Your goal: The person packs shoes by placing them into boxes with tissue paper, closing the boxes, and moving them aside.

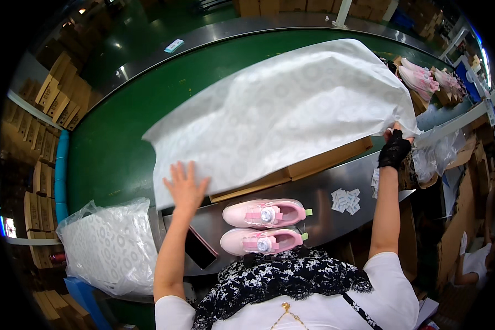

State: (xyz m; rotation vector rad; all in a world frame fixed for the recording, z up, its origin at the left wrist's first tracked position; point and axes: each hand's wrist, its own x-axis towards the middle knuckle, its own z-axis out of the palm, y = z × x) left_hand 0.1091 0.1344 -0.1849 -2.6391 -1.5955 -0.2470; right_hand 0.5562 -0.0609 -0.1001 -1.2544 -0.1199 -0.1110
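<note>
A large sheet of white patterned tissue paper spreads over a shallow brown cardboard box, of which only the near edge shows. My bare left hand lies with fingers spread on the paper's near left part. At the paper's right end, my right hand, in a black fingerless glove, pinches the sheet's edge. Two pink sneakers with dial fasteners, a far one and a near one, lie side by side on the metal ledge close to my body.
A dark phone and small white packets flank the sneakers. Clear plastic wraps more patterned paper at left. Beyond runs a green conveyor belt. More pink shoes sit in boxes at far right. Another person's sleeve shows at the right edge.
</note>
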